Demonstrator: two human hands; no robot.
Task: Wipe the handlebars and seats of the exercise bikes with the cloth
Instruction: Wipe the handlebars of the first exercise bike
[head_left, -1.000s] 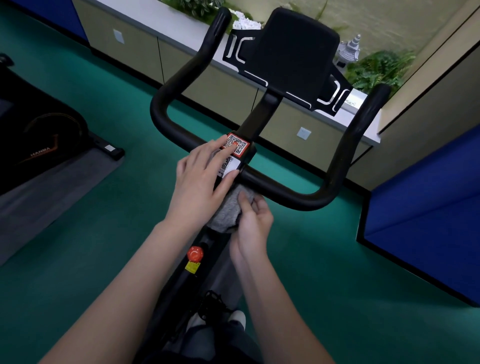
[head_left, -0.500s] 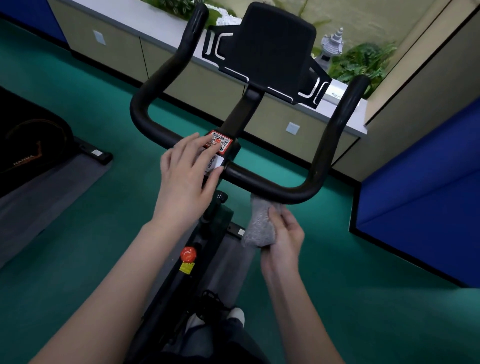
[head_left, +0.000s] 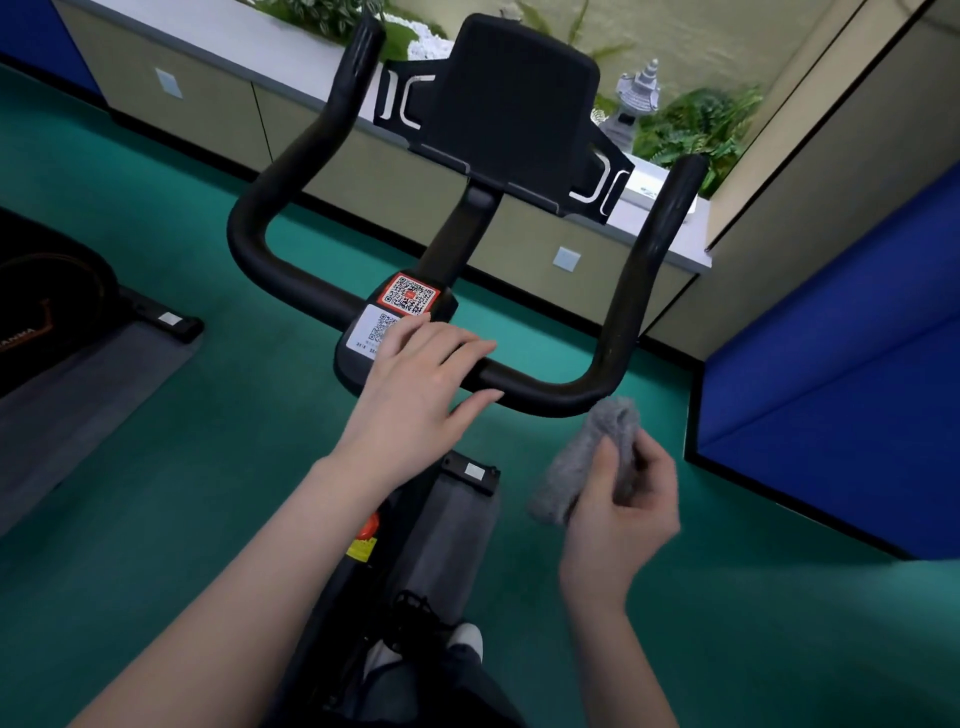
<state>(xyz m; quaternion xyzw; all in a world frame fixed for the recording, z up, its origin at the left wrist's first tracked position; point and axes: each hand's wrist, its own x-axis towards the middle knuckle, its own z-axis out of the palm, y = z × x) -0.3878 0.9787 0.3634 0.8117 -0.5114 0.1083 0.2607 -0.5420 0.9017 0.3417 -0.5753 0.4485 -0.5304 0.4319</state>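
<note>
A black U-shaped handlebar (head_left: 618, 332) of an exercise bike fills the middle of the head view, with a black tablet holder (head_left: 511, 104) above its stem. My left hand (head_left: 421, 384) lies with straight fingers over the bar's middle, just right of the QR stickers (head_left: 402, 306). My right hand (head_left: 621, 512) holds a bunched grey cloth (head_left: 587, 457) just below the bar's right bend; whether the cloth touches the bar I cannot tell. No seat is in view.
Another black bike (head_left: 47, 306) stands at the left on a grey mat (head_left: 78, 395). A low beige cabinet (head_left: 218, 109) with plants runs along the back. A blue padded panel (head_left: 841, 384) stands at the right. Green floor surrounds the bike; my shoe (head_left: 457, 642) shows below.
My right hand has carried the cloth from under the bar's middle out toward the right bend. My left hand slid from the QR stickers rightward onto the bar.
</note>
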